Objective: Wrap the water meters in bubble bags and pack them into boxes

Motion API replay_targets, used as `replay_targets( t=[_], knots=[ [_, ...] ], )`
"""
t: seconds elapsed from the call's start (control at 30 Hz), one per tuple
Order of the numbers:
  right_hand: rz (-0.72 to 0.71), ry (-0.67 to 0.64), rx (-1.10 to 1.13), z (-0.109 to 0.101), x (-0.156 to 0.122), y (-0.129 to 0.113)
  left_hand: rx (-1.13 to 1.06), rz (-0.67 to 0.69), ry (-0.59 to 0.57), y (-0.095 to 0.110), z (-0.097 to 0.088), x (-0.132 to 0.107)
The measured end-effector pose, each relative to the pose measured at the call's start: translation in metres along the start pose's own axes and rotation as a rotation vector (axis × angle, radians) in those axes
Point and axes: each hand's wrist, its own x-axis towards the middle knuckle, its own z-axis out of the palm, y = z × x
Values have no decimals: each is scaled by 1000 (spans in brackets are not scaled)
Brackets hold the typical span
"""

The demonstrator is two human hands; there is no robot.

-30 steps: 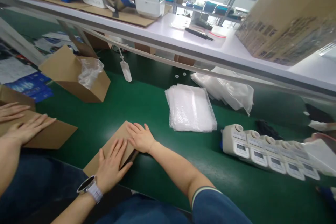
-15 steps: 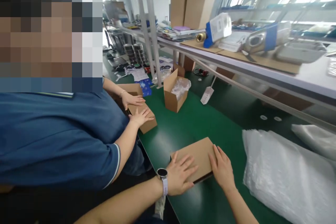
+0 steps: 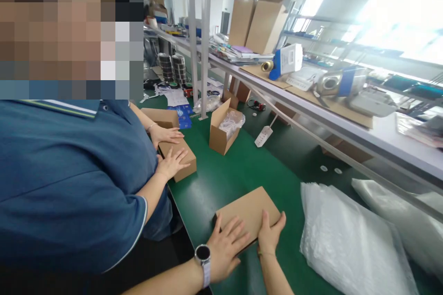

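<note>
A closed brown cardboard box point(image 3: 247, 209) lies flat on the green tabletop in front of me. My left hand point(image 3: 226, 245), with a watch on its wrist, rests on the near left part of the lid, fingers spread. At the near right corner my right hand point(image 3: 272, 233) grips the box, thumb on the lid and fingers round the right side. What is inside the box is hidden.
On the left a co-worker in a blue shirt presses both hands on a similar box point(image 3: 188, 166). Beyond stands an open box point(image 3: 224, 136) holding clear plastic. Plastic bags point(image 3: 349, 239) lie on the right, a power strip point(image 3: 264, 136) further back. A loaded shelf point(image 3: 311, 101) runs above.
My right hand has moved from the box's right edge to its near right corner. My left hand stays flat on the lid. The view has shifted a little.
</note>
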Motion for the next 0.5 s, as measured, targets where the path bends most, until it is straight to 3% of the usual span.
replay_targets(
  t=[0.07,0.17,0.23,0.33,0.4,0.5],
  knots=[
    [-72,-75,14,21,-2,-7,90,-143,105,-6,8,-13],
    [-248,-288,22,54,13,-28,238,-299,250,-23,17,-29],
    [-370,-394,18,79,37,-51,314,-370,299,-37,20,-39],
    [-510,-446,-12,123,85,-100,387,-469,354,-62,15,-45],
    [-577,-493,-64,156,117,-137,400,-491,409,-83,-2,-29],
    [-653,-601,-214,202,151,-183,340,-428,397,-126,-55,40]
  ],
)
